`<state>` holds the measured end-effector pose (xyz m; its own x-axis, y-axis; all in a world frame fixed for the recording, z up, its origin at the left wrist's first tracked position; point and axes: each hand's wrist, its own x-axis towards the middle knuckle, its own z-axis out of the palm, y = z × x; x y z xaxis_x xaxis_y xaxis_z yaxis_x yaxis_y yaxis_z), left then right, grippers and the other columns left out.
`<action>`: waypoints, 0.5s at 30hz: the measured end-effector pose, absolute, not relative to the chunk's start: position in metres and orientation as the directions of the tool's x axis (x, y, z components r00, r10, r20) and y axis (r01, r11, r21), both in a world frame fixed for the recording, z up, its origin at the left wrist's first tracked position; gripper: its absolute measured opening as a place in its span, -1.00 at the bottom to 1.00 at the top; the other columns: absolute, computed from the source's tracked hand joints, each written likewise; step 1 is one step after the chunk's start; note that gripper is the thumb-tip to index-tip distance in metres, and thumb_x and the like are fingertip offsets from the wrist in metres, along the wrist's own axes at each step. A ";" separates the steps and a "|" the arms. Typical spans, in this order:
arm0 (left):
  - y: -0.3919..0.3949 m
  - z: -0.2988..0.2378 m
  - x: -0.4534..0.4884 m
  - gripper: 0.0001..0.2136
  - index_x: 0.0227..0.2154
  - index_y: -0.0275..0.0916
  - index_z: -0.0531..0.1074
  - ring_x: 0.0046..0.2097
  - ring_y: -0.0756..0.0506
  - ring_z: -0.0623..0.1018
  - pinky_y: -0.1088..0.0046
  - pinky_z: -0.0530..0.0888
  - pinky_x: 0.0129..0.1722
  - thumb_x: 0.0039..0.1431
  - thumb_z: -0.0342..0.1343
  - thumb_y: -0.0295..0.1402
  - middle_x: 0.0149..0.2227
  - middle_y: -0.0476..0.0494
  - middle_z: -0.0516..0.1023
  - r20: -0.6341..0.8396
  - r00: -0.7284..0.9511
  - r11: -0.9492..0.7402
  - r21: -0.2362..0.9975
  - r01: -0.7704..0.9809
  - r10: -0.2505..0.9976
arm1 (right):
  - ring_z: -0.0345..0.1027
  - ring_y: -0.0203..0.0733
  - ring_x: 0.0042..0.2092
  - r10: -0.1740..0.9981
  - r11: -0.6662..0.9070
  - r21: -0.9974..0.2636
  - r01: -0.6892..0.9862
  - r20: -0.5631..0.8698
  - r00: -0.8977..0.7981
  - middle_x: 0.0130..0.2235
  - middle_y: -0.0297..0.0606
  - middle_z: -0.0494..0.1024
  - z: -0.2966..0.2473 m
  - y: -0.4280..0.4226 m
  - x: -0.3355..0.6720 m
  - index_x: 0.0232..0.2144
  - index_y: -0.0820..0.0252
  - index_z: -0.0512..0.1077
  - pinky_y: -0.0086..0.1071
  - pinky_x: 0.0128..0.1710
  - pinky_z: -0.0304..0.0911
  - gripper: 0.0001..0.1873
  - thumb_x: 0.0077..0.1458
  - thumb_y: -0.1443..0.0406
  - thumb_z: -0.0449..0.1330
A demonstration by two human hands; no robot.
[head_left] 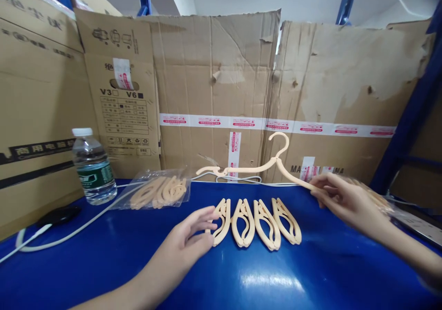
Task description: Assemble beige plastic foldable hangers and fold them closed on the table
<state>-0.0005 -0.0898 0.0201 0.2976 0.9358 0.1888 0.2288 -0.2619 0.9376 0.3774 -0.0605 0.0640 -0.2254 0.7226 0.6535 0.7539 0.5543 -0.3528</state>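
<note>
A beige plastic folding clothes hanger (pixel 252 169) is unfolded, its hook upward, above the blue tabletop. My right hand (pixel 333 195) is closed on the end of its right arm. A row of several folded hangers (pixel 243 222) lies on the table below it. At the leftmost folded hanger (pixel 225 227) is my left hand (pixel 193 234), fingers stretched and thumb apart. Its fingertips overlap that hanger's left edge; whether they touch it I cannot tell. The unfolded hanger's left arm (pixel 207 169) reaches out free, with a notch near its end.
On the left stand a water bottle (pixel 95 167) and a clear bag (pixel 160 192) of folded hangers. Another bag (pixel 371 195) lies behind my right hand. A white cable (pixel 79 229) and a black device (pixel 58 215) lie at left. Cardboard (pixel 214 93) walls the back.
</note>
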 end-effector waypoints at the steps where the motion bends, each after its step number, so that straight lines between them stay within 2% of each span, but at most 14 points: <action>1: -0.087 0.019 0.000 -0.41 0.17 -0.22 0.23 0.11 -0.29 0.49 0.07 0.46 0.09 0.09 0.14 -0.14 0.16 -0.35 0.43 0.171 0.258 -0.221 0.959 0.177 0.951 | 0.38 -0.16 -0.56 0.709 0.566 -0.349 0.747 0.669 -0.224 -0.51 -0.29 0.49 0.060 -0.063 0.372 -0.24 0.10 0.35 -0.36 -0.60 0.28 -0.76 0.22 0.07 0.11; 3: -0.083 0.018 0.001 -0.31 0.24 -0.24 0.10 0.07 -0.29 0.52 0.09 0.49 0.05 0.09 0.15 -0.12 0.24 -0.43 0.30 0.153 0.171 -0.172 0.980 0.103 0.973 | 0.41 -0.15 -0.53 0.674 0.600 -0.318 0.734 0.695 -0.250 -0.47 -0.26 0.52 0.052 -0.068 0.361 -0.20 0.09 0.38 -0.36 -0.60 0.30 -0.79 0.23 0.11 0.11; 6: -0.083 0.020 0.005 -0.31 0.23 -0.22 0.06 0.00 -0.25 0.57 0.15 0.51 0.01 0.10 0.16 -0.10 0.29 -0.45 0.17 0.159 0.081 -0.165 0.983 0.079 0.984 | 0.47 -0.13 -0.44 0.640 0.656 -0.275 0.703 0.696 -0.325 -0.37 -0.23 0.57 0.041 -0.075 0.349 -0.16 0.05 0.42 -0.40 -0.59 0.33 -0.84 0.25 0.19 0.10; 8: -0.085 0.020 0.008 -0.30 0.23 -0.18 0.04 -0.06 -0.20 0.60 0.18 0.53 -0.03 0.08 0.18 -0.12 0.28 -0.41 0.19 0.178 0.054 -0.182 0.979 0.092 0.983 | 0.50 -0.12 -0.38 0.640 0.683 -0.280 0.675 0.675 -0.368 -0.32 -0.22 0.58 0.034 -0.081 0.346 -0.12 0.03 0.41 -0.40 -0.54 0.39 -0.83 0.26 0.23 0.09; 11: -0.088 0.021 0.009 -0.29 0.26 -0.15 -0.03 -0.18 -0.13 0.61 0.19 0.56 -0.10 0.11 0.16 -0.19 0.17 -0.35 0.34 0.227 0.105 -0.242 0.957 0.159 0.968 | 0.52 -0.11 -0.35 0.650 0.698 -0.289 0.655 0.640 -0.410 -0.29 -0.22 0.59 0.024 -0.085 0.344 -0.09 0.01 0.40 -0.38 -0.48 0.43 -0.81 0.26 0.26 0.09; 13: -0.091 0.021 0.009 -0.40 0.24 -0.15 0.09 -0.16 -0.14 0.59 0.17 0.53 -0.06 0.16 0.13 -0.24 0.08 -0.27 0.44 0.270 0.216 -0.324 0.905 0.276 0.938 | 0.52 -0.12 -0.34 0.648 0.705 -0.284 0.650 0.631 -0.427 -0.27 -0.22 0.59 0.020 -0.087 0.342 -0.08 0.01 0.40 -0.39 -0.46 0.43 -0.81 0.25 0.28 0.10; 15: -0.095 0.022 0.008 -0.60 0.13 -0.13 0.32 -0.06 -0.19 0.56 0.16 0.46 0.03 0.22 0.07 -0.27 0.02 -0.19 0.51 0.294 0.342 -0.420 0.819 0.391 0.892 | 0.52 -0.14 -0.31 0.640 0.720 -0.279 0.636 0.622 -0.451 -0.24 -0.24 0.59 0.017 -0.089 0.339 -0.07 0.00 0.40 -0.41 -0.42 0.43 -0.79 0.26 0.31 0.10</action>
<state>0.0080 -0.0954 0.0219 0.3424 0.8923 0.2941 0.3911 -0.4200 0.8189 0.3390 -0.0887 0.0168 -0.4510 0.6400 0.6221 0.6357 0.7196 -0.2794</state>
